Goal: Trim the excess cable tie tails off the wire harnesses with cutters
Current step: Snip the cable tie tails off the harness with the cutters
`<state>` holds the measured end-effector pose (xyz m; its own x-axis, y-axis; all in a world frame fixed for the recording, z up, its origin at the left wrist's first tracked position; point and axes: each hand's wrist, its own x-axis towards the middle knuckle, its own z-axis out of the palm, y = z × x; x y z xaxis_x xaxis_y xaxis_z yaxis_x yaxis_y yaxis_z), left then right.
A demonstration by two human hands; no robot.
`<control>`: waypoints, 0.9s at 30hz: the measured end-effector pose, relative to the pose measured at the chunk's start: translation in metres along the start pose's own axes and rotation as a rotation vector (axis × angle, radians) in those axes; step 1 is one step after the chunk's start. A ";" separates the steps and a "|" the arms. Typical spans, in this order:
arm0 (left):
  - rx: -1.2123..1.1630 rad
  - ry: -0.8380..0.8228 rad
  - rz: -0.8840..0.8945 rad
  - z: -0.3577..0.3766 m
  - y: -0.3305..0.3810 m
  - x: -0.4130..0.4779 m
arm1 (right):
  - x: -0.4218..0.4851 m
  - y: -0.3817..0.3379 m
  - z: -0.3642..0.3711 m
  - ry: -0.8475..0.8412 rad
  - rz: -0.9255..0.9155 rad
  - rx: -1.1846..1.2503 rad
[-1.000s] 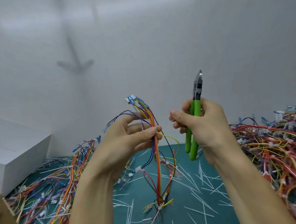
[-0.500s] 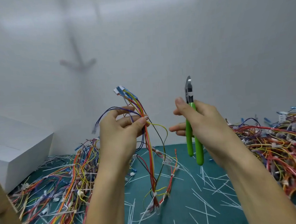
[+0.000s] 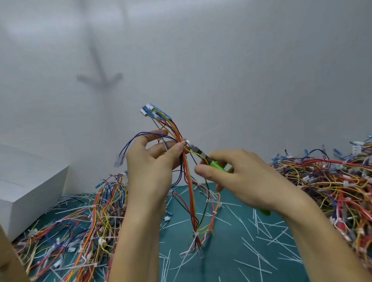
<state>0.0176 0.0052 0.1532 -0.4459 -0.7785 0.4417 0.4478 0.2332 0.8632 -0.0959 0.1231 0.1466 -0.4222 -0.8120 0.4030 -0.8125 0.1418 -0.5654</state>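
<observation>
My left hand [image 3: 151, 165] pinches a multicoloured wire harness [image 3: 189, 184] upright above the green mat, its blue and white connectors [image 3: 151, 111] at the top and its lower end hanging down to the mat. A white cable tie [image 3: 188, 142] sits on the bundle just at my left fingertips. My right hand [image 3: 238, 176] grips green-handled cutters [image 3: 215, 165], tilted to the left, with the jaws [image 3: 195, 149] right at that tie. Whether the jaws are closed on the tie's tail cannot be told.
Heaps of harnesses lie on the left [image 3: 72, 232] and on the right [image 3: 348, 184] of the green mat [image 3: 233, 258]. Cut white tie tails [image 3: 256, 252] litter the mat. A white box [image 3: 23, 187] stands at the left; a brown edge [image 3: 5, 252] crosses the lower left corner.
The cutters have swung from upright to pointing left, and their jaws have come up to the tie at my left fingertips. My left hand holds the harness much as before.
</observation>
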 end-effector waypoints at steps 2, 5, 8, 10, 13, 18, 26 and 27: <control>0.000 -0.009 0.002 0.000 0.001 0.000 | 0.000 0.000 0.000 0.063 -0.009 0.001; -0.011 -0.013 0.002 0.001 0.001 -0.001 | 0.000 -0.001 -0.001 0.099 -0.012 -0.024; -0.013 -0.015 0.006 0.002 0.000 -0.001 | 0.000 -0.001 -0.001 0.101 -0.021 -0.040; -0.011 -0.011 0.011 0.003 -0.001 -0.002 | 0.001 -0.001 -0.001 0.104 -0.025 -0.037; -0.021 0.002 0.015 0.004 -0.002 -0.002 | 0.000 -0.001 0.000 0.104 -0.028 -0.022; -0.025 0.007 0.020 0.005 -0.002 -0.002 | -0.001 -0.002 0.000 0.098 -0.034 -0.009; -0.003 0.032 0.036 0.008 -0.003 -0.003 | 0.000 -0.003 0.001 0.091 -0.028 0.006; -0.001 0.031 0.037 0.008 -0.003 -0.003 | 0.000 -0.003 0.001 0.089 -0.028 0.011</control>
<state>0.0116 0.0111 0.1512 -0.4046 -0.7874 0.4651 0.4642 0.2614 0.8463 -0.0931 0.1219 0.1475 -0.4341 -0.7617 0.4811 -0.8201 0.1131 -0.5609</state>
